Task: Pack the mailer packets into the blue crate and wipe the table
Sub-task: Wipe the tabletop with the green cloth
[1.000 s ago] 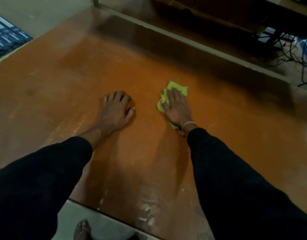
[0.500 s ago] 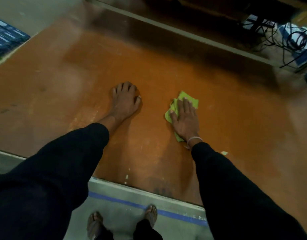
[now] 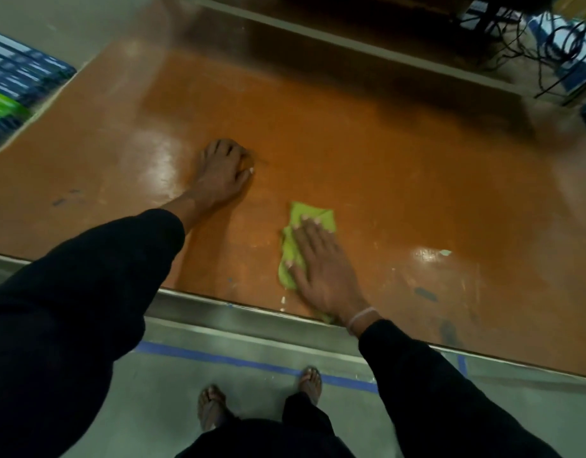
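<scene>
My right hand (image 3: pixel 321 269) lies flat on a green cloth (image 3: pixel 314 216), pressing it onto the orange table top (image 3: pixel 367 166) close to the near edge. The cloth sticks out beyond the fingertips and on the thumb side. My left hand (image 3: pixel 224 170) rests on the table farther in and to the left, fingers curled, nothing in it. A blue crate (image 3: pixel 17 84) shows at the far left edge, beyond the table, with blue and green items inside. No loose mailer packets are visible on the table.
A metal rim (image 3: pixel 219 309) runs along the near table edge. A small pale scrap (image 3: pixel 445 252) lies right of the cloth. Black cables (image 3: pixel 549 44) tangle beyond the far right corner. Blue tape (image 3: pixel 252 363) marks the floor by my feet.
My right hand has dragged the green cloth toward me, from mid-table to the near edge. The left hand stayed put on the table. The view tilted down, showing more floor and feet.
</scene>
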A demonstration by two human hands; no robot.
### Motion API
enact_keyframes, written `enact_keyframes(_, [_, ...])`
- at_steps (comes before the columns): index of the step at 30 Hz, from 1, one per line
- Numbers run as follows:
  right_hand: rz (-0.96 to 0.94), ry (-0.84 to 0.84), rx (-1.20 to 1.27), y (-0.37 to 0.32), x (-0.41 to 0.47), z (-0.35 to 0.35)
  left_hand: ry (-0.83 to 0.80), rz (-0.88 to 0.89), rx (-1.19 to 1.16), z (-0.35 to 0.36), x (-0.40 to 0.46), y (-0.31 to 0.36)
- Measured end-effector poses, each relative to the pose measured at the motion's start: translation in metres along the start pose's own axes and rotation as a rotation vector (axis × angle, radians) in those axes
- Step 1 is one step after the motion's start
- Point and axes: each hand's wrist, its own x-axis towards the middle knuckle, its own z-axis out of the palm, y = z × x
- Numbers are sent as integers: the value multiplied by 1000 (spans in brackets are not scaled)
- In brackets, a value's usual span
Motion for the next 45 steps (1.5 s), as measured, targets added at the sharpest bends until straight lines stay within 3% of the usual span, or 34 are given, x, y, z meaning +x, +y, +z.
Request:
enact_keyframes(2, [-185, -54, -1, -10, -13, -4, 6, -21, -1, -6, -4, -12])
enact_keyframes(3, [-165, -50, -6, -8, -14, -3, 12, -25, -1, -8, -7, -17])
enact_keyframes(6, [197, 13, -4, 0, -10, 2, 8, -25, 15, -11, -15, -33])
enact_keyframes(8, [317, 31, 1, -16, -8, 4, 6, -29, 13, -11, -19, -40])
enact_keyframes(14, [-240, -72, 5, -59, -11, -1, 25, -43, 10, -12, -19, -42])
enact_keyframes(16, [-149, -37, -13, -42, 3, 4, 39, -39, 7, -12, -20, -43])
enact_keyframes(20, [318, 58, -13, -21, 40, 12, 51, -37, 10, -11, -21, -40])
enact_keyframes(22, [237, 57, -5, -38, 50, 14, 52, -38, -2, -13, -22, -38])
enact_keyframes(24, [-36, 22, -1, -55, 52, 12, 66, -37, -12, -14, -22, -38])
enact_keyframes(26, [-170, -27, -6, -48, 58, 10, 87, -34, -25, -15, -22, -39])
enact_keyframes(32, [314, -15, 31, -6, 123, 13, 108, -31, -21, -10, -21, -40])
enact_keyframes(38, [-101, -48, 30, 1, 145, 11, 59, 46, -23, -13, -11, -56])
enact_keyframes(43, [328, -58, 41, 35, 199, 14, 71, -5, 56, -27, 0, -87])
enact_keyframes(45, [228, -76, 32, 25, 211, 14, 76, -40, 72, -32, 5, -99])
